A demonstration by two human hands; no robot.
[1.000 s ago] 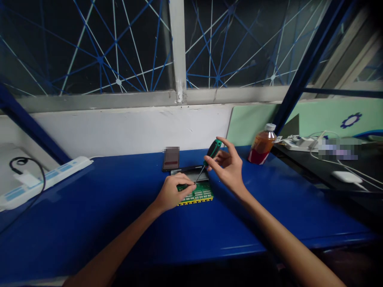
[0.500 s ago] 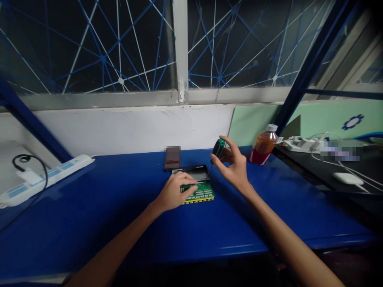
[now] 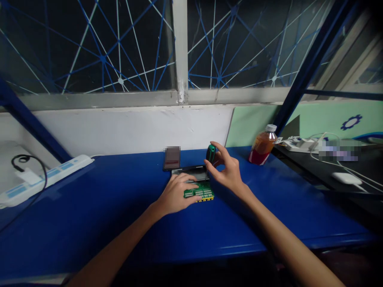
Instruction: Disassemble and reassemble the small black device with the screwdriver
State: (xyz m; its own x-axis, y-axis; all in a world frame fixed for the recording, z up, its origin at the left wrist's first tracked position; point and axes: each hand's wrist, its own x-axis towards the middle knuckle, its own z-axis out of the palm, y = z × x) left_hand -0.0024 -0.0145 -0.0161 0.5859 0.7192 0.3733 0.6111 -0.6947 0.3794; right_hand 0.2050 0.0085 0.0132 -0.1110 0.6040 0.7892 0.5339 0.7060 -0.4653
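My right hand (image 3: 226,169) pinches the green and black handle of a screwdriver (image 3: 211,154) between thumb and fingers. The tool stands nearly upright; its thin shaft points down at the upper right of a green circuit board (image 3: 204,190), and the tip is too small to make out. That board has rows of pale parts and a yellow toothed strip along its near edge. Over its left part lies my left hand (image 3: 178,192), gripping it with the thumb at the near edge and the fingers across the top. Behind the board is a dark open casing (image 3: 196,173), partly covered by my left fingers.
A phone (image 3: 172,158) lies behind the casing on the blue table (image 3: 119,215). At the right back stands a bottle of amber drink (image 3: 263,144). A white power strip (image 3: 48,179) is at the left, and cables and a white adapter (image 3: 347,178) rest on a black surface.
My right hand has moved slightly left, and the screwdriver is now more upright. The left thumb has slid down to the board's near edge, covering part of the yellow strip.
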